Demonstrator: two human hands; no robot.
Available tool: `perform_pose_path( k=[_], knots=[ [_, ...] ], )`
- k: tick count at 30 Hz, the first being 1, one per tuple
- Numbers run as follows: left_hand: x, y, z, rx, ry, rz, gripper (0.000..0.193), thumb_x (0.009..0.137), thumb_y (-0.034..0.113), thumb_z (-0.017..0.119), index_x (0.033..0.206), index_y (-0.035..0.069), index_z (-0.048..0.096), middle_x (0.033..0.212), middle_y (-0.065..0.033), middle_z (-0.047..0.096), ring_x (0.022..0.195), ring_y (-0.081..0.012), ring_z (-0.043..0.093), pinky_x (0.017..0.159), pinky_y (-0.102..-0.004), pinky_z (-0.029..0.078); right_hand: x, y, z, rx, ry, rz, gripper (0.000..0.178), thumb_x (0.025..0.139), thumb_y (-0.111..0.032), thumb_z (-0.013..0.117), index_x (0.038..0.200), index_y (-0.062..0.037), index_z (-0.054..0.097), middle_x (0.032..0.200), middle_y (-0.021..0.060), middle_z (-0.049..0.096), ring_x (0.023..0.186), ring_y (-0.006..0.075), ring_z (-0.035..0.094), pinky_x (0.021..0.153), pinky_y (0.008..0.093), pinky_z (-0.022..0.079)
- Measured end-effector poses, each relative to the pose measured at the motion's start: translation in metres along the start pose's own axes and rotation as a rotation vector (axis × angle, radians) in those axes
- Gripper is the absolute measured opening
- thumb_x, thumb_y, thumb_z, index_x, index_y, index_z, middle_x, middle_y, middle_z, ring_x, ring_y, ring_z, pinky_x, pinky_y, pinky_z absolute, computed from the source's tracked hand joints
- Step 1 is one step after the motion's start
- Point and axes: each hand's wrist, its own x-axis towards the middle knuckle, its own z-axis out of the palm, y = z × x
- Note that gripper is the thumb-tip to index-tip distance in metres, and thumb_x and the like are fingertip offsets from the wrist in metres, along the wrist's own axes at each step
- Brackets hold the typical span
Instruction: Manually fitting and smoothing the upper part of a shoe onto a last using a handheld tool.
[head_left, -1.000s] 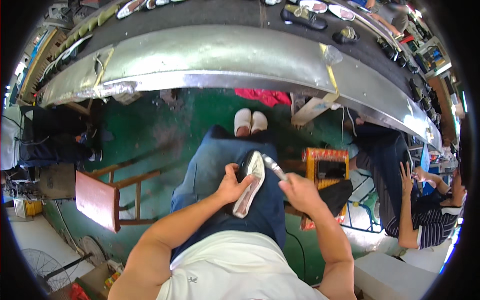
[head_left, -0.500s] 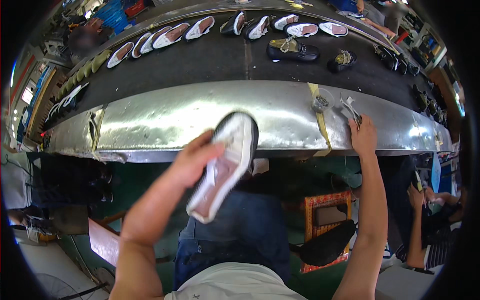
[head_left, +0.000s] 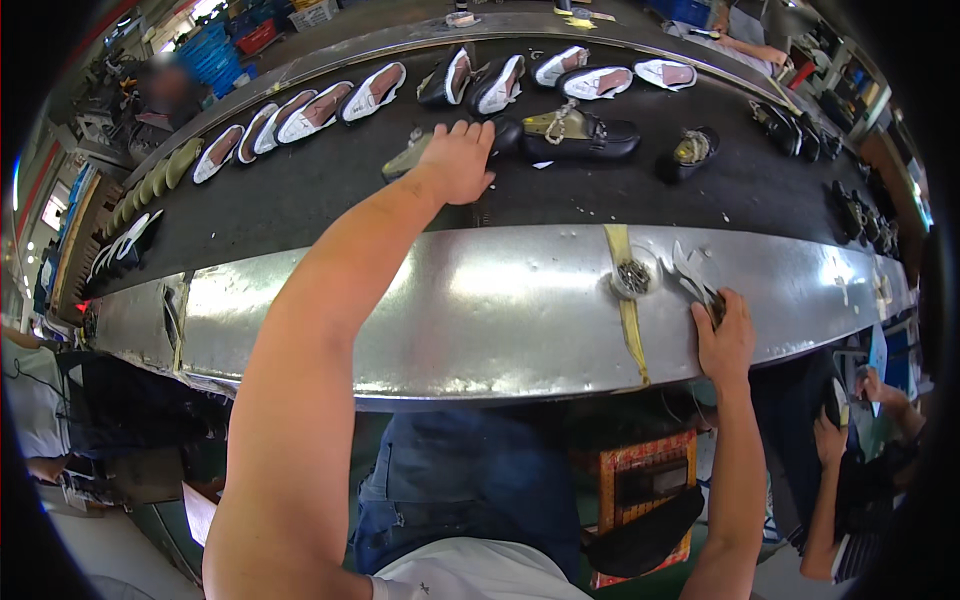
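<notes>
My left hand (head_left: 460,163) reaches far over the dark bench and lies across the middle of a black shoe (head_left: 508,134). Its dark toe shows right of the fingers and its olive heel part left of them; the middle is hidden. Touching or almost touching that toe is a black loafer (head_left: 612,138) with an olive inside and a chain-like trim. On the metal edge, my right hand (head_left: 726,338) is closed round the handles of a pair of pliers (head_left: 690,266), jaws pointing away from me. Beside the jaws stands a clear cup (head_left: 634,278) of small metal pieces.
Several upturned shoes (head_left: 372,92), white and brown underneath, line the far side. Another black shoe (head_left: 690,152) stands to the right. Yellow tape (head_left: 630,340) crosses the metal edge (head_left: 480,320). A red-patterned stool (head_left: 645,480) is below; another person's hand (head_left: 828,440) is at right.
My left hand has carried the shoe from above my lap out onto the bench and turned it sole down. My right hand stays at the pliers. The view has tilted farther up the bench.
</notes>
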Motion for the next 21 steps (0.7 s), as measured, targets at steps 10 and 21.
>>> perform_pose_path(
  k=[10, 21],
  knots=[
    [0.044, -0.047, -0.027, -0.408, -0.308, -0.106, 0.056, 0.092, 0.050, 0.064, 0.126, 0.005, 0.069, 0.115, -0.0173, 0.071, 0.109, -0.0365, 0.067, 0.095, -0.0426, 0.052, 0.006, -0.005, 0.001, 0.014, -0.028, 0.073, 0.043, 0.090, -0.028, 0.071, 0.121, -0.0005, 0.058, 0.112, 0.0211, 0.063, 0.103, 0.0420, 0.060, 0.090, 0.0477, 0.047],
    [0.143, -0.132, 0.098, -0.803, -0.074, -0.898, 0.109, 0.080, 0.065, 0.070, 0.144, -0.016, 0.037, 0.140, -0.0295, 0.056, 0.129, -0.0384, 0.058, 0.106, -0.0403, 0.047, 0.007, -0.017, 0.006, 0.077, -0.044, 0.113, 0.042, 0.082, -0.017, 0.075, 0.116, 0.0023, 0.057, 0.106, 0.0219, 0.061, 0.095, 0.0403, 0.060, 0.086, 0.0446, 0.049]
  ],
)
